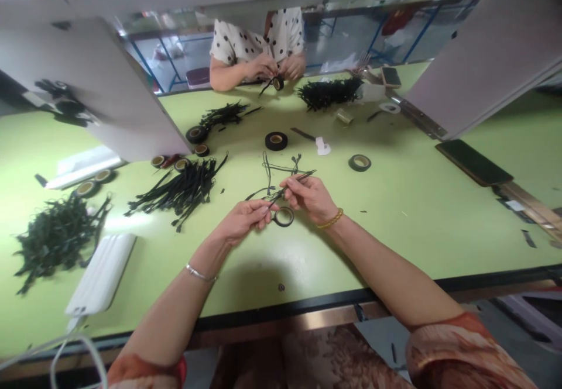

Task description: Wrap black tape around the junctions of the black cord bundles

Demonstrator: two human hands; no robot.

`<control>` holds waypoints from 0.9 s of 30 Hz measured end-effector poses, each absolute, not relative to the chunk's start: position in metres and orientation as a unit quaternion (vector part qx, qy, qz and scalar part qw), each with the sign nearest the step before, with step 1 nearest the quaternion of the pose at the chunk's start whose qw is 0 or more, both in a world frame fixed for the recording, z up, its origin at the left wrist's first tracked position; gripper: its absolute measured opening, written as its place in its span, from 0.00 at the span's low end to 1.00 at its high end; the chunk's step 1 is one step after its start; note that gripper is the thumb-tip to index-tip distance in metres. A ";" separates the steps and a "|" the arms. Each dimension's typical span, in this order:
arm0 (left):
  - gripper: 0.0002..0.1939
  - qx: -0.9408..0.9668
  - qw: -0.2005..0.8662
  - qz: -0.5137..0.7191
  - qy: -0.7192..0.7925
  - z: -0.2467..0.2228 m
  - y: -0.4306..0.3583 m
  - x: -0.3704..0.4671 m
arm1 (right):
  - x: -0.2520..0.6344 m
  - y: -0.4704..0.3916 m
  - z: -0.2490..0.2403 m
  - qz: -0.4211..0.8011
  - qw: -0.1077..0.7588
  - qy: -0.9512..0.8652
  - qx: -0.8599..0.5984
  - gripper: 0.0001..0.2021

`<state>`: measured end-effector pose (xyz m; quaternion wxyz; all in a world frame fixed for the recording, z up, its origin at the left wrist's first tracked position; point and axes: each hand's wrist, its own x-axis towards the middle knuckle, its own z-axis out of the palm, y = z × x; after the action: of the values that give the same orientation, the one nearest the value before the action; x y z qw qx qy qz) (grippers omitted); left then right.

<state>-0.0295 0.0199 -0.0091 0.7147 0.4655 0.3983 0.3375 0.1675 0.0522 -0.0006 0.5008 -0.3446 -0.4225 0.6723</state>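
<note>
While the cable [278, 196] is up btwn both hands: it's just above the surface [386, 193], mid-front, running from L fingertips to R w/ an end poking out past the R ones.
L hand [248, 220]: thumb + forefinger closed in a pinch on the cable, other fingers curled.
R hand [307, 193]: also pinched on it, thumb on top; exact contact pt. partly hidden.
Tape ring [284, 226]: thin, black, right by L fingertips; can't tell if it's stuck to the cable or touching the hand.
Loose cables [281, 168]: on the surface just beyond the hands, thin & looped, small ends.
Cable feel: looks v. light, thin & bendy, prob. a bit springy; likely to kink or twist if pulled hard, ends prob. the fragile bit.
Cable grip: best pinched w/ fingertips, one hand each side of the working spot, kept taut but gentle, off the end pieces.
Tape roll [270, 141]: fuller one, lying flat beyond the loose cables; tape prob. soft & sticky, so hold by the outer edge.
Cable pile [182, 187]: black, heaped to the L.
Co-worker [259, 38]: opp. side, both hands at another small roll [278, 83].
</note>
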 end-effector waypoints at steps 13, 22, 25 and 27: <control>0.15 0.591 0.605 0.315 0.430 -0.007 0.023 -0.036 | 0.179 0.057 0.007 0.656 0.544 -0.397 -0.342 0.17; 0.16 0.627 0.574 0.251 0.464 0.002 0.019 -0.037 | 0.183 0.060 0.004 0.607 0.554 -0.424 -0.380 0.21; 0.10 0.668 0.448 0.292 0.518 0.002 0.014 -0.029 | 0.182 0.059 0.004 0.607 0.545 -0.430 -0.387 0.22; 0.07 0.682 0.395 0.311 0.531 0.003 0.011 -0.022 | 0.181 0.058 0.006 0.601 0.541 -0.444 -0.386 0.22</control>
<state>-0.0223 0.0106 0.0026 0.3946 0.6822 0.5314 0.3107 0.1811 0.0576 0.0057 0.5406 -0.3860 -0.4444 0.6010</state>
